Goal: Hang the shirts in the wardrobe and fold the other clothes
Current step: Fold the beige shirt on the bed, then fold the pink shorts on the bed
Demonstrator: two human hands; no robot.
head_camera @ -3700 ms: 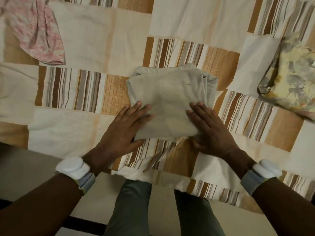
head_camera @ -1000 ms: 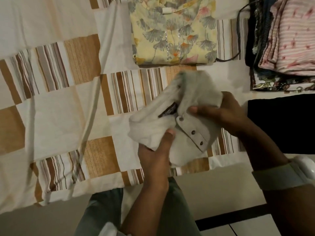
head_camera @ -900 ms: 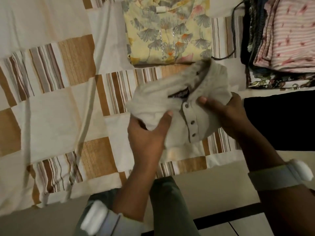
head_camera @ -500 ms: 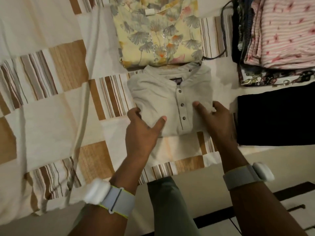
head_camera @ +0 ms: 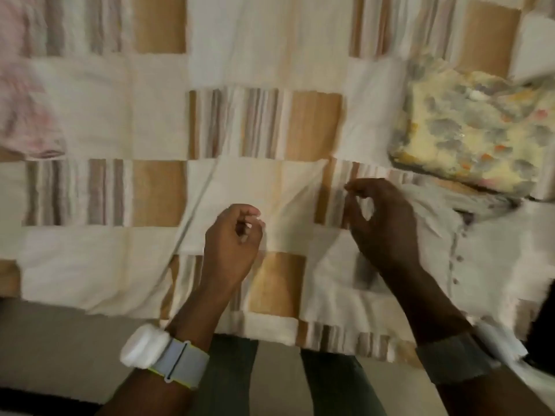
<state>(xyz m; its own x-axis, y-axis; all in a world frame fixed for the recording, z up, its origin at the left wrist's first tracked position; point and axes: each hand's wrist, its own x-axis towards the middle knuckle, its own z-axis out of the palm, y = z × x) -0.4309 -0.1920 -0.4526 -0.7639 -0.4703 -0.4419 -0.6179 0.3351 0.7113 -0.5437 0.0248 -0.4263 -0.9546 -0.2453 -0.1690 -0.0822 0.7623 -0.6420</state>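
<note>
A folded beige button shirt lies flat on the patchwork bedspread at the right, its button placket facing up. My right hand hovers just left of it with loosely curled fingers and holds nothing. My left hand hangs over the bedspread further left, also loosely curled and empty. A folded yellow floral garment sits beyond the beige shirt. A pink patterned garment lies unfolded at the far left edge, blurred.
The bed's near edge runs across the lower part of the view, with my legs below it. A dark shape shows at the right edge. Bare bedspread stretches between the pink garment and my hands.
Both hands have let go of the beige shirt, which now lies folded at the right. The hands have lifted and moved left, and the view has swung left too.
</note>
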